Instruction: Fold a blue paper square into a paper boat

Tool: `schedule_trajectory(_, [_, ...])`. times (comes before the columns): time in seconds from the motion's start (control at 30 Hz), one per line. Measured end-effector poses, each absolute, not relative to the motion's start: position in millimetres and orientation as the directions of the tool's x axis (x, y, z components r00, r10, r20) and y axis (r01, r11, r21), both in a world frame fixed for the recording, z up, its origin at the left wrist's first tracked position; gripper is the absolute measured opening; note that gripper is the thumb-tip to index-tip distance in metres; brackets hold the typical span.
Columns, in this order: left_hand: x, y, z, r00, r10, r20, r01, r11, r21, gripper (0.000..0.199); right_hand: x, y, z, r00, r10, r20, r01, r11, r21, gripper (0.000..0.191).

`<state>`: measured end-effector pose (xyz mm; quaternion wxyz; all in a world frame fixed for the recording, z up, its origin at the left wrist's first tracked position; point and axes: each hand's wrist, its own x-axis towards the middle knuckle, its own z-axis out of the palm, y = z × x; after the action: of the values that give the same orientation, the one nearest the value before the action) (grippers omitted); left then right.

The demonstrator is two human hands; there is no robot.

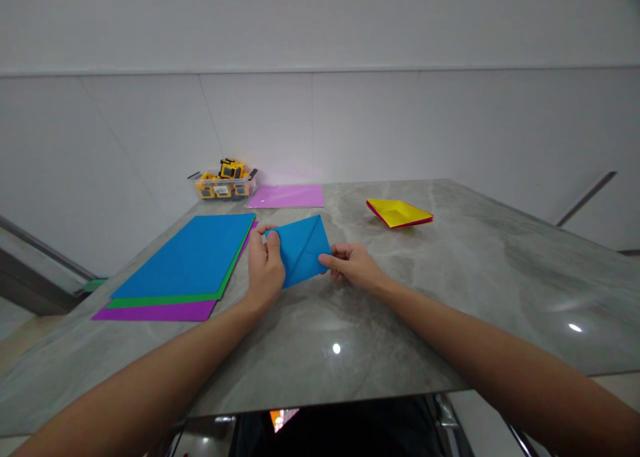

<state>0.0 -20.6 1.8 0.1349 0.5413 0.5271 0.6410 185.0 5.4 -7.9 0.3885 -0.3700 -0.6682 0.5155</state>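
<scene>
A folded piece of blue paper [303,249], creased along a diagonal, is held up above the table between my two hands. My left hand [265,263] grips its left side, thumb on the front face and fingers behind. At its lower right edge, my right hand [351,263] pinches the paper between thumb and fingers. To the left lies a stack of large sheets, with a blue sheet [193,253] on top, a green sheet [165,302] under it and a purple sheet [155,312] at the bottom.
On the grey marbled table [400,323], a folded yellow and red paper piece [399,213] lies at the back right. A pink sheet [287,196] lies near the wall. Beside it stands a clear plastic box [223,190] with yellow toy vehicles [232,169].
</scene>
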Motion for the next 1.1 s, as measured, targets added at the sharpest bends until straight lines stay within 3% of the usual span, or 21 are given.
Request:
schedule_trajectory(0.13, [-1,-18,4,-0.331,0.825,0.458,0.239,-0.397,0.886,0.019,184,7,-9,-0.368,0.925,0.096,0.037,0.117,-0.992,0.037])
schedule_trajectory(0.3, [2,-17,-1,0.060,0.988,0.142,-0.074,-0.138,0.988,0.034,190,21,-9,-0.075,0.995,0.061,-0.237,0.041,-0.971,0.047])
schedule_trajectory(0.37, [5,-18,-3,0.194,0.979,0.056,-0.119,-0.034,0.992,0.038,191,22,-10,-0.085,0.996,0.033,-0.231,0.012,-0.973,0.048])
schedule_trajectory(0.47, [8,-20,-5,0.279,0.959,0.038,-0.162,0.008,0.987,0.044,187,16,-12,-0.176,0.983,0.055,-0.106,0.037,-0.994,0.048])
schedule_trajectory(0.57, [8,-21,-4,0.271,0.960,0.066,-0.135,-0.030,0.990,0.044,181,5,-12,-0.288,0.954,0.083,0.004,0.088,-0.996,0.045])
schedule_trajectory(0.7, [7,-23,-4,0.258,0.965,0.035,-0.103,-0.008,0.995,0.040,181,-1,-10,-0.297,0.949,0.109,-0.007,0.112,-0.994,0.042])
schedule_trajectory(0.87, [7,-25,-8,0.404,0.911,-0.084,-0.080,0.127,0.989,0.041,184,1,-10,-0.295,0.947,0.129,0.017,0.141,-0.990,0.040])
schedule_trajectory(0.93, [6,-25,-8,0.380,0.922,-0.075,0.002,0.081,0.997,0.043,184,1,-11,-0.324,0.939,0.113,0.014,0.125,-0.992,0.041])
schedule_trajectory(1.1, [3,-29,-2,0.194,0.973,0.123,0.196,-0.161,0.967,0.050,185,0,-10,-0.493,0.865,0.092,-0.068,0.067,-0.995,0.052])
